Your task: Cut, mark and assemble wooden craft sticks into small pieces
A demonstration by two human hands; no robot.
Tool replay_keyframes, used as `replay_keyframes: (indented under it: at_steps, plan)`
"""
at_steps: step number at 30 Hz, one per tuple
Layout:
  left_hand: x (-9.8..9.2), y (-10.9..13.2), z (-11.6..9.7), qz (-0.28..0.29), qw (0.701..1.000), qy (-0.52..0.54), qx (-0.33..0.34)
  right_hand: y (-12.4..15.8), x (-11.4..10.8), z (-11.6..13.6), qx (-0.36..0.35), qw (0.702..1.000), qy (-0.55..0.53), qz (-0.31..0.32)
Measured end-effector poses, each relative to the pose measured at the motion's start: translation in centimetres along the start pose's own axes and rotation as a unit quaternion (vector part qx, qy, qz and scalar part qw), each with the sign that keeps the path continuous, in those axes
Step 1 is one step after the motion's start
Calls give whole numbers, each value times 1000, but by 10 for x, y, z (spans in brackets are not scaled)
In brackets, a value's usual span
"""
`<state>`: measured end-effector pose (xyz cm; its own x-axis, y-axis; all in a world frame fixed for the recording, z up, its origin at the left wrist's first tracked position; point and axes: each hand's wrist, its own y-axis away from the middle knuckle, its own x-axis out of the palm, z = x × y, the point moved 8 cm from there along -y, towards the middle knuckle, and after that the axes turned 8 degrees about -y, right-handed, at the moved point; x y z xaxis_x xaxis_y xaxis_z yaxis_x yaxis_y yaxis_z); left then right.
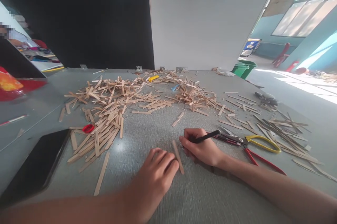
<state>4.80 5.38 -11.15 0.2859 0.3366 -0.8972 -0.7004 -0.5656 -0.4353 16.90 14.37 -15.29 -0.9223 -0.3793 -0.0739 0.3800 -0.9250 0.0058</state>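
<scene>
My right hand [200,147] is closed around a black pen [207,136], its back end angled up to the right. Just left of that hand, a wooden craft stick [178,156] lies on the grey table. My left hand [160,171] has its fingers curled against the stick's left side, steadying it on the tabletop; its thumb is hidden. Another craft stick [178,119] lies by itself beyond both hands. Scissors [246,142] with one yellow and one red handle rest right of my right hand, partly behind the forearm.
Loose craft sticks [107,112] form a big heap ahead and left, with a red ring [88,128] among them. A dark phone [37,164] lies at left. A yellow tool [153,77] sits at the back. Thin strips [286,136] litter the right side. Panels [205,20] stand behind.
</scene>
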Motion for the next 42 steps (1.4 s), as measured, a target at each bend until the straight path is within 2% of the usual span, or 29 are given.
replay_keyframes:
  at_steps: [3,6,12,16,19,24,30,34,38,42]
  plan:
    - [-3,-1,2,-26,1000,8,-8,0,0,2,-7,1000,-6,2]
    - [-3,-3,4,-23,999,26,-18,0,-1,3,-3,1000,-17,-11]
    - [-5,-5,0,-16,996,86,7,0,-17,5,-7,994,-11,-108]
    - [-7,-6,-4,-18,995,94,41,0,-19,4,1,992,-22,-124]
    - [-6,-5,-6,-24,995,82,51,0,-18,4,1,993,-18,-116]
    - [-4,-1,-4,-34,997,56,27,0,-14,5,-5,996,-1,-93]
    - [-7,-2,-6,-29,996,76,25,-1,1,3,8,999,-33,11]
    - [-9,-1,-3,-36,993,111,20,-1,1,5,-7,999,-22,28]
    - [-10,4,-5,-39,986,150,61,-3,-1,-2,25,999,-20,23]
    - [-11,5,-9,-32,974,198,101,-4,1,-3,28,999,-14,33]
